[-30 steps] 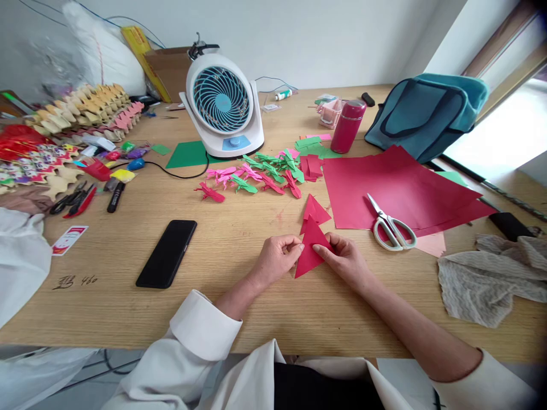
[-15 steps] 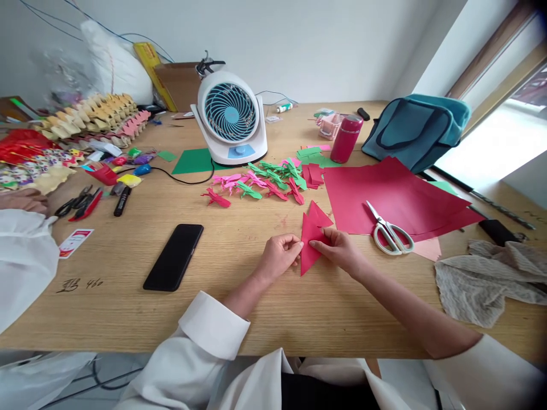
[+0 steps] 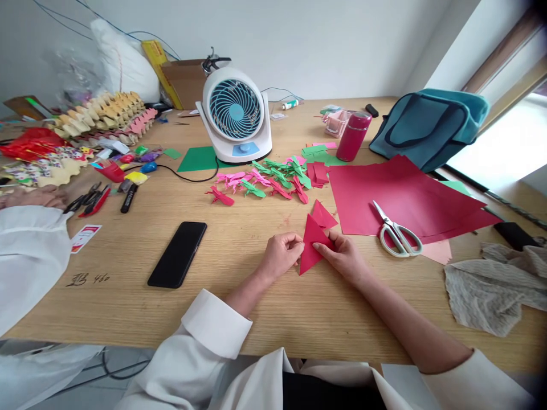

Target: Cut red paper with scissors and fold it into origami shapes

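Red paper triangle (image 3: 311, 250) lies on the surface (image 3: 239, 296), fingers of the left hand (image 3: 280, 256) and right hand (image 3: 344, 257) pinched shut on its edges. Uneven pressure could skew the crease.

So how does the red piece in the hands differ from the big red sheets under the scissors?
The red triangle is small and folded to a point; the red sheets are large, flat and unfolded. The red triangle is pinched between the left hand and the right hand; the red sheets lie on the table with the scissors on top. Both look like the same red paper.
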Action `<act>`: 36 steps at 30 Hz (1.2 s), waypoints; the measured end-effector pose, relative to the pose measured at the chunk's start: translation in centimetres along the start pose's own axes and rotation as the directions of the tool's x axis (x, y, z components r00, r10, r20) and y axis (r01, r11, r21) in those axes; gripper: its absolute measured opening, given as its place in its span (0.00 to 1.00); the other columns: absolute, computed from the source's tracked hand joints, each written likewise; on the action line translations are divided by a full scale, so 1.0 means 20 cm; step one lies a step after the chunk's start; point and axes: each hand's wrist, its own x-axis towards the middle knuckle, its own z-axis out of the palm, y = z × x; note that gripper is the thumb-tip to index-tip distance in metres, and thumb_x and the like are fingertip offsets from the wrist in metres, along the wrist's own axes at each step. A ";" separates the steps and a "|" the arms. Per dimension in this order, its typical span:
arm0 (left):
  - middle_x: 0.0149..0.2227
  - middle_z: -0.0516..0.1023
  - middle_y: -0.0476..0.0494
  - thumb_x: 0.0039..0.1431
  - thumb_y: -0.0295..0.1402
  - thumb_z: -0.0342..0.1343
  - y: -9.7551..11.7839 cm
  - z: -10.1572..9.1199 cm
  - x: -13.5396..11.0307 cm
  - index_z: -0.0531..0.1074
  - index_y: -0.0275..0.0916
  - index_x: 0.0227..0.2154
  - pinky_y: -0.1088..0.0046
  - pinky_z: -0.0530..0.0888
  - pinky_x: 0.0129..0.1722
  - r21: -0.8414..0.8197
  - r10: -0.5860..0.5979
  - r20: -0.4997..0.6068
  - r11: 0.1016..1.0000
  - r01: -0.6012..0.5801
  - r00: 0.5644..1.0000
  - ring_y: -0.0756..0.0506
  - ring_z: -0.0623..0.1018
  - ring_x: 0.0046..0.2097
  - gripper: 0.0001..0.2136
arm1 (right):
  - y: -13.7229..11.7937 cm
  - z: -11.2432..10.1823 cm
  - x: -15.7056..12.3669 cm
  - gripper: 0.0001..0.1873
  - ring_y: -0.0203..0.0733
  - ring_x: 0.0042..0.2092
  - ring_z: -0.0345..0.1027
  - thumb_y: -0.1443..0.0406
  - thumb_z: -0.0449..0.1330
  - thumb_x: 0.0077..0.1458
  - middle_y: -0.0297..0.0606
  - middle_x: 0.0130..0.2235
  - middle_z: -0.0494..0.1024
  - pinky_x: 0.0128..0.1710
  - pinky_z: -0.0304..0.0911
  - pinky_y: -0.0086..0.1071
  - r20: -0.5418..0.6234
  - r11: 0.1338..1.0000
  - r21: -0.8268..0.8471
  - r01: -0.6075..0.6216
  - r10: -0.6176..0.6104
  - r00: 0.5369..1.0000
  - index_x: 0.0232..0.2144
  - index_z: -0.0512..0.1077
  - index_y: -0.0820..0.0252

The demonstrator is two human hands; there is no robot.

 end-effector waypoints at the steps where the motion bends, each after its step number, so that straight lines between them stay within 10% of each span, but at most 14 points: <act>1: 0.19 0.67 0.54 0.51 0.32 0.53 0.00 0.00 0.00 0.72 0.36 0.24 0.83 0.69 0.18 0.001 0.000 0.002 1.000 0.000 1.000 0.54 0.69 0.21 0.06 | 0.00 0.00 0.00 0.12 0.42 0.34 0.72 0.55 0.66 0.52 0.35 0.34 0.79 0.35 0.69 0.34 0.003 1.000 0.005 0.001 -0.001 1.000 0.33 0.73 0.56; 36: 0.19 0.67 0.54 0.56 0.35 0.51 -0.03 -0.01 -0.01 0.66 0.37 0.23 0.81 0.67 0.21 0.072 0.034 0.067 0.997 -0.039 0.997 0.54 0.68 0.22 0.09 | -0.02 0.02 -0.02 0.12 0.39 0.33 0.69 0.55 0.65 0.52 0.34 0.33 0.77 0.35 0.68 0.34 0.013 0.999 0.038 0.028 -0.029 0.999 0.32 0.71 0.56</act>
